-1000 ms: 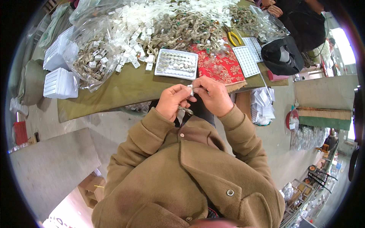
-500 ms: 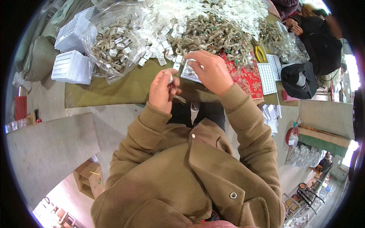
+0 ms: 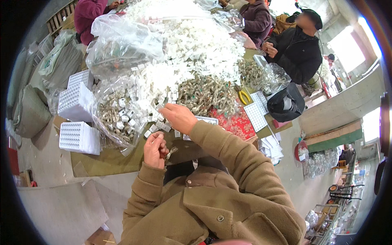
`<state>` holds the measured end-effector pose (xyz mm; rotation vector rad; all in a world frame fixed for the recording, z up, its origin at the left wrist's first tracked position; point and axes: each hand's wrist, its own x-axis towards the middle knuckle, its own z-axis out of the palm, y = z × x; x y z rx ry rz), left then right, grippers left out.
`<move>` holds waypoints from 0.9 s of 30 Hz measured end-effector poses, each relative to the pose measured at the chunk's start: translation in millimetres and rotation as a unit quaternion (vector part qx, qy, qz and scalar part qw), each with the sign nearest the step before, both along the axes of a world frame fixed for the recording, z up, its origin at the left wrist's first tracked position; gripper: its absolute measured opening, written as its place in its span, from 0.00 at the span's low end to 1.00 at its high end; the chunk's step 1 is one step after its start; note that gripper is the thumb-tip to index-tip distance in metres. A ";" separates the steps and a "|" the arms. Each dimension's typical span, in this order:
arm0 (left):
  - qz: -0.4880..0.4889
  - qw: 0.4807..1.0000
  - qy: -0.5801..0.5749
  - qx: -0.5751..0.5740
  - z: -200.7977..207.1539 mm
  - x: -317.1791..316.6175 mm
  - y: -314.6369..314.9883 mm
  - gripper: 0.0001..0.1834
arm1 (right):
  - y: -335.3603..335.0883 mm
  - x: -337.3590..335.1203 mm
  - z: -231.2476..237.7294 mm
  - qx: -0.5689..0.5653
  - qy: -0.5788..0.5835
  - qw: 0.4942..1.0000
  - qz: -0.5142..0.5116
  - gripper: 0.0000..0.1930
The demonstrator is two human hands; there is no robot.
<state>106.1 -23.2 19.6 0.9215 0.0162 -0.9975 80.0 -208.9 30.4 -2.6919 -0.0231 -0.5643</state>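
My left hand is over the near edge of the table, its fingers closed in a pinch. A short, pale brown wire lead sticks out of it to the right; what its fingertips cover is hidden. My right hand reaches across to the left, palm down, its bent fingertips among the small white plastic pieces at the pile's near edge. Whether it grips one of them does not show. Just beyond my right wrist lies a white tray, partly covered by my sleeve.
Bundled wire leads are heaped behind the tray, beside a red flowered cloth. Yellow-handled pliers and a white gridded tray lie right. Stacked white trays and a clear bag stand left. Other people sit around the table.
The view has tilted up, showing more of the far table. My right hand has left the white tray and moved left to the white pieces. My left hand still holds the wire lead.
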 end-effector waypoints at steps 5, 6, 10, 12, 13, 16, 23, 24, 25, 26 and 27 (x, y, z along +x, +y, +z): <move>0.004 0.999 -0.033 0.006 4.0 15.6 -1.7 0.06 | -20.8 8.0 11.3 0.084 -0.050 0.993 -0.066 0.10; 0.007 1.000 -0.022 0.007 5.7 18.8 -2.6 0.06 | -24.9 10.2 14.5 0.116 -0.083 0.986 -0.084 0.10; 0.010 1.000 -0.021 0.008 13.5 22.9 -5.2 0.07 | -39.9 16.2 29.2 0.432 -0.037 0.891 -0.131 0.11; 0.013 1.000 -0.022 0.004 15.7 23.7 -4.9 0.07 | -45.9 16.0 35.3 0.544 -0.036 0.834 -0.090 0.11; 0.019 0.999 -0.027 0.008 16.3 23.9 -4.2 0.07 | -46.9 16.0 37.0 0.580 -0.024 0.809 -0.096 0.11; 0.050 0.997 -0.051 -0.004 17.3 22.5 -2.5 0.08 | -42.9 14.0 39.5 0.604 0.030 0.793 -0.068 0.10; 0.165 0.963 -0.213 0.000 35.7 9.9 -4.3 0.14 | -2.7 -14.4 62.0 0.430 0.096 0.898 -0.005 0.09; 0.141 0.966 -0.215 0.014 39.3 8.7 -4.2 0.14 | 3.9 -21.2 66.5 0.426 0.087 0.900 0.024 0.09; 0.117 0.966 -0.231 0.002 42.2 7.3 -4.7 0.14 | 9.7 -27.4 70.5 0.429 0.059 0.898 0.078 0.09; 0.060 0.977 -0.202 0.036 44.4 7.8 -4.7 0.12 | 13.2 -32.9 74.3 0.439 0.077 0.890 0.091 0.10; 0.023 0.981 -0.187 0.050 45.8 7.7 -4.0 0.10 | 14.1 -36.7 77.5 0.379 0.066 0.920 0.070 0.10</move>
